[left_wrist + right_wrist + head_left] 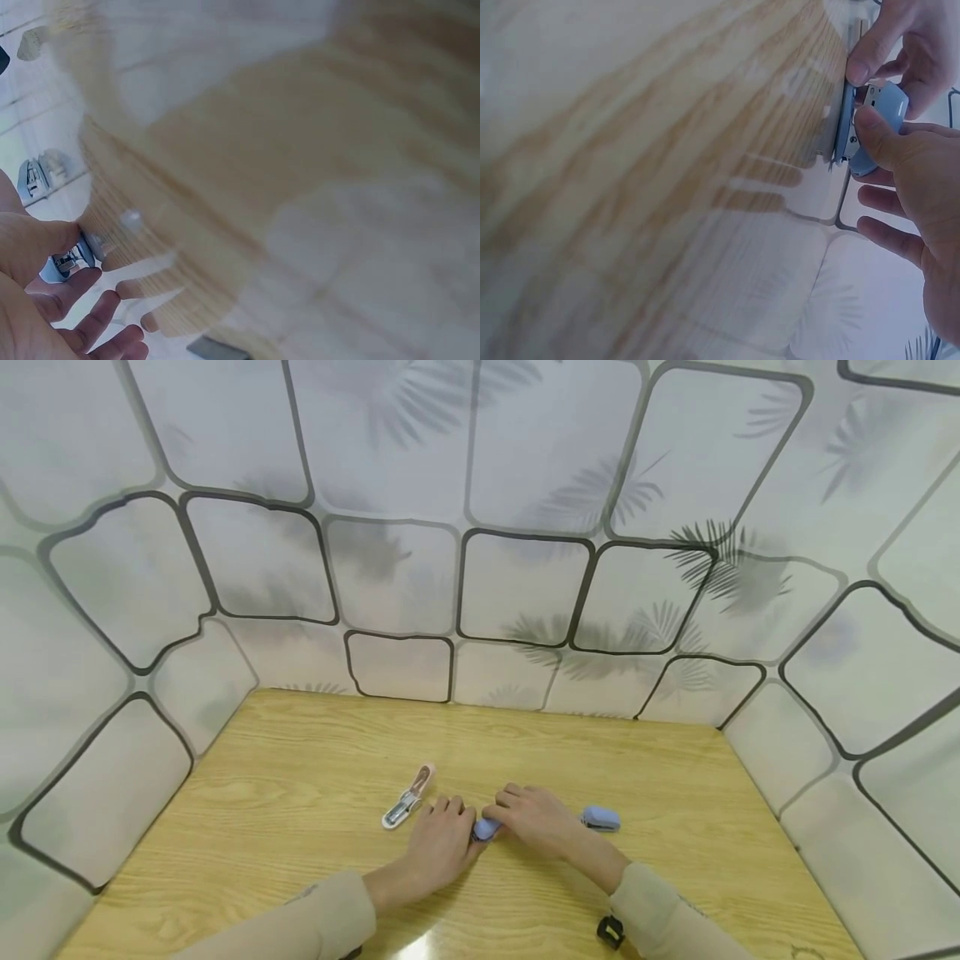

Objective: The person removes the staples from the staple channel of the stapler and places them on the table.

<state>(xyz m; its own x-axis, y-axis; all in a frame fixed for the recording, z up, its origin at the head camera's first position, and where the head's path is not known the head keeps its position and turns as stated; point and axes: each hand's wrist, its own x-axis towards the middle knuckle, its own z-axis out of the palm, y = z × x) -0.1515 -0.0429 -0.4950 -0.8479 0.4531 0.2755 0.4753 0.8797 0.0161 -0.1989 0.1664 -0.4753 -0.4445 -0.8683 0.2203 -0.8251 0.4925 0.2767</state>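
Note:
Both hands meet over a small light-blue stapler (487, 829) at the middle of the table. My left hand (441, 842) grips its left end, with the thumb on the stapler's edge in the right wrist view. From the other side my right hand (536, 818) pinches the blue stapler (885, 124), thumb on the near face and fingers behind; the stapler's metal inner part shows between its blue halves. A second blue stapler (601, 818) lies beyond the right wrist. Left of the hands rests a long, slim, white-edged object (408, 797) with a silver part and a brownish part.
The wood-grain table (300, 752) is glossy and reflects the hands. Pale patterned fabric walls (397, 577) enclose its back and sides. Near the right sleeve, by the table's front, sits a small black object (611, 932) with a yellow patch.

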